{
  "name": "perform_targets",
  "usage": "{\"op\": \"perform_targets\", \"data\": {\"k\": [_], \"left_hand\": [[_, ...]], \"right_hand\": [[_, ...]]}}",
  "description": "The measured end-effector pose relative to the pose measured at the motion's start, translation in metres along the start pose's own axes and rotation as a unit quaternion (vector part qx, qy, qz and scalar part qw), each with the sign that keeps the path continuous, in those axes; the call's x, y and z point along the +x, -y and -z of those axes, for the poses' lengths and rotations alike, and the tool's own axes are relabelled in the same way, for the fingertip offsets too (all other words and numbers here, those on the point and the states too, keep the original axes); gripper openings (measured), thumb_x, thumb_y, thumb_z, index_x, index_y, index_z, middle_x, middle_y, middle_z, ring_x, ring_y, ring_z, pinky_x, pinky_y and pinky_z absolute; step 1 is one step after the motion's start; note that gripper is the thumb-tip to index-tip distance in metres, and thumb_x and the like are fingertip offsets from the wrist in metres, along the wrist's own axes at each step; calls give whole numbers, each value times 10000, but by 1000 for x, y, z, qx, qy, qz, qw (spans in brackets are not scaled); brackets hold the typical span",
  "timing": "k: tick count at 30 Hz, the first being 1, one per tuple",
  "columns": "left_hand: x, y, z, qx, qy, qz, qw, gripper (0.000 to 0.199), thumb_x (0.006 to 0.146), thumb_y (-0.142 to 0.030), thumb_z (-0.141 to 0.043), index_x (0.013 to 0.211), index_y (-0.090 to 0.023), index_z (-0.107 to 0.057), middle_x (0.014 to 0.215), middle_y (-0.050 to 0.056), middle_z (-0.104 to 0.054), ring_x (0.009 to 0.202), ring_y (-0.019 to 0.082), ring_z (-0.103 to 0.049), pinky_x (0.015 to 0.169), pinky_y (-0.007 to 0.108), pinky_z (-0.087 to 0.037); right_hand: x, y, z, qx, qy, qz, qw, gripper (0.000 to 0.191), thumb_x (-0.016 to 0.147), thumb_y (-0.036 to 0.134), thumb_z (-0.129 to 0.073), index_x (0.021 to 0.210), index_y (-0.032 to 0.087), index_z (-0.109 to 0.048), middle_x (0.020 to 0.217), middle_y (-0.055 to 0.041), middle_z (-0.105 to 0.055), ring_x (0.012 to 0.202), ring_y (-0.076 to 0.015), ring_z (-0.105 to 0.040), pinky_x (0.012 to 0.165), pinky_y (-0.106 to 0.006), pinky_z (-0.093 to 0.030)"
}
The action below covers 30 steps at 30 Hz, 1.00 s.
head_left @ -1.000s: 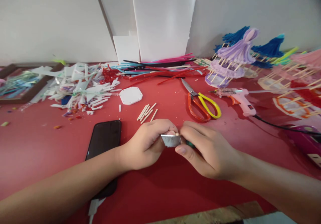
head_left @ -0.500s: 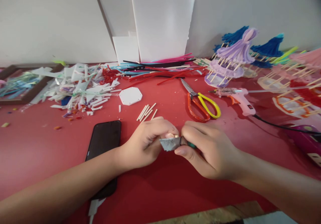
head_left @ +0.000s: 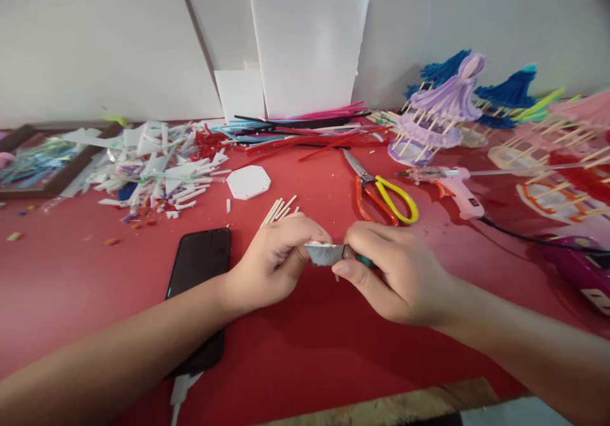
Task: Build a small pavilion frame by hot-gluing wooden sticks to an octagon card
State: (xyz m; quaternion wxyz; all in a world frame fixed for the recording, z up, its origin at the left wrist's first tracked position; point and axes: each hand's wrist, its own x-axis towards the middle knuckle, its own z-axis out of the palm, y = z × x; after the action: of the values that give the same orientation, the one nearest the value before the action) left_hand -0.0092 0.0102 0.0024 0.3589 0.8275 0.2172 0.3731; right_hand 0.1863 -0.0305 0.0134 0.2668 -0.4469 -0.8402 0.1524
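My right hand (head_left: 398,270) is closed around the green handle of a small knife (head_left: 326,254), its short grey blade pointing left. The right thumb lies along the base of the blade. Across from it, my left hand (head_left: 274,261) is closed with its fingertips against the blade's far side. A thin pale wooden stick (head_left: 337,278) pokes out below the blade; most of it is hidden by the blade and fingers. Just beyond my left hand lie several short wooden sticks (head_left: 279,210), partly covered by the knuckles.
A black phone (head_left: 203,261) lies left of my hands. Farther back are a white octagonal plate (head_left: 248,182), scissors (head_left: 376,191), a pink glue gun (head_left: 460,191), a scrap pile (head_left: 152,165) and pipe cleaners (head_left: 305,130). Stick-and-tassel models (head_left: 436,108) stand at the right.
Both hands have moved slightly upward with the knife, and the blade lies higher. A stick end now shows below the blade. The left hand covers more of the loose sticks.
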Motion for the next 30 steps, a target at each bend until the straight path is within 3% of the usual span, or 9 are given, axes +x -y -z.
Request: {"op": "perform_targets", "data": {"k": [12, 26, 30], "left_hand": [[1, 2, 1, -8, -7, 1, 1000, 180, 829, -39, -431, 785, -186, -526, 748, 31, -607, 705, 125, -554, 667, 241, -442], [-1, 7, 0, -38, -15, 8, 999, 176, 918, -140, -411, 781, -165, -517, 666, -8, -522, 589, 85, -467, 577, 197, -389], [-4, 4, -1, -51, 2, 40, 998, 257, 945, -189, -378, 721, -163, -502, 649, -11, -498, 573, 83, -463, 583, 199, -398]], "right_hand": [[4, 0, -1, 6, 13, -11, 1000, 338, 907, 429, -420, 676, 186, -457, 618, 15, -479, 537, -99, -427, 521, -240, -286], [5, -9, -1, -24, 6, -30, 999, 338, 911, 421, -423, 659, 199, -383, 597, 30, -440, 523, -98, -396, 508, -250, -239], [10, -23, 8, -60, -87, -97, 990, 349, 928, 390, -400, 632, 207, -373, 543, 36, -387, 504, -109, -376, 507, -263, -243]]}}
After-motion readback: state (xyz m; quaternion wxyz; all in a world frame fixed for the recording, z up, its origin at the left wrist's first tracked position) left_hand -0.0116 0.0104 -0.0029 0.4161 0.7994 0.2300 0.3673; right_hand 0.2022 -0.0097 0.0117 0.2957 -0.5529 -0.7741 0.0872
